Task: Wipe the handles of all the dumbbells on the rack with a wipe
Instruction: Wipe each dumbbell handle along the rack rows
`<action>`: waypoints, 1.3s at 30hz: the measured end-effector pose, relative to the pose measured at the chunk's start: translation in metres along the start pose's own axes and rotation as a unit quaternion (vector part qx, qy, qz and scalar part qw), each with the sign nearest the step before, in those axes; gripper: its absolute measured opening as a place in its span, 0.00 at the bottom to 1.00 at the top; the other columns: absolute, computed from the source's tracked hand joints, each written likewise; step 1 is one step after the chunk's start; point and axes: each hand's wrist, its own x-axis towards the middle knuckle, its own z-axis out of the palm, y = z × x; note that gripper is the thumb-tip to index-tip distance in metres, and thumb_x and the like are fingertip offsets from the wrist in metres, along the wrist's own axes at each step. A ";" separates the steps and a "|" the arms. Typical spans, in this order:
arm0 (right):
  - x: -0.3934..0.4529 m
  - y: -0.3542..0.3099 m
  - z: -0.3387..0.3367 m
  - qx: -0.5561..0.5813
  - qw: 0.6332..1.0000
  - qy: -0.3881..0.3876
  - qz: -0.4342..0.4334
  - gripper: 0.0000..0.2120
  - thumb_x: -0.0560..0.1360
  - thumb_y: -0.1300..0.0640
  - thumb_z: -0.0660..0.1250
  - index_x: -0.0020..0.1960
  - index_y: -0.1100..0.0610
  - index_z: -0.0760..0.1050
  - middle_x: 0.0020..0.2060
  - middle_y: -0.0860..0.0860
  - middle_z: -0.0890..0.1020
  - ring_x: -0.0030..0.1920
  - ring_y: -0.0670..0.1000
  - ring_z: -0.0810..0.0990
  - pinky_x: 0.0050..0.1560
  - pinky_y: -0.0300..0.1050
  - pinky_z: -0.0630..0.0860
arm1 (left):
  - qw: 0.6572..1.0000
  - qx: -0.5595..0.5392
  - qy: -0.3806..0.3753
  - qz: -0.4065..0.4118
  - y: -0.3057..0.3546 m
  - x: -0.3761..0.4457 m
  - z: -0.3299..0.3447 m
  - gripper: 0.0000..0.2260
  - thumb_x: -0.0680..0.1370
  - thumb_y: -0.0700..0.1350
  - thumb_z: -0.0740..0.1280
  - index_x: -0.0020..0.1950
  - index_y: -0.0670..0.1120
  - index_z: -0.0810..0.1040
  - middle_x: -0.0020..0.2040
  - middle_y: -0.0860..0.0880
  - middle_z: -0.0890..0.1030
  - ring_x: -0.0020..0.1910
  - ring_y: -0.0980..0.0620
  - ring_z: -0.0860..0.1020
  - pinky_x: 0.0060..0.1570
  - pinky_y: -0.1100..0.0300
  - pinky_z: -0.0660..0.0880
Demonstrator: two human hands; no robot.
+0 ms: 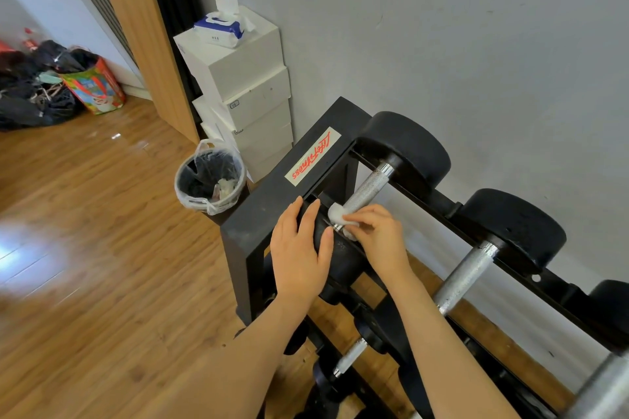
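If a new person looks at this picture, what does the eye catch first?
Most likely the two hands at centre: the right hand pinches a white wipe on the near end of a dumbbell handle, and the left hand rests on the black rack. An open wipes pack tops white boxes behind.

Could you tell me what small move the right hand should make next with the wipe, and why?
Probably slide the wipe up along the handle toward the far weight head. The right hand pinches the wipe at the handle's near end, so the knurled length above it looks yet to be covered, while the left hand rests flat on the near weight head, steadying this dumbbell.
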 end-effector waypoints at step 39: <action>0.036 -0.008 -0.024 -0.324 0.877 -0.279 -0.218 0.24 0.72 0.33 0.62 0.64 0.42 0.75 0.57 0.47 0.80 0.58 0.44 0.78 0.62 0.48 0.73 | 1.000 -0.015 0.005 0.007 -0.003 0.000 0.002 0.22 0.80 0.58 0.56 0.72 0.53 0.71 0.73 0.48 0.69 0.73 0.49 0.64 0.70 0.53 0.56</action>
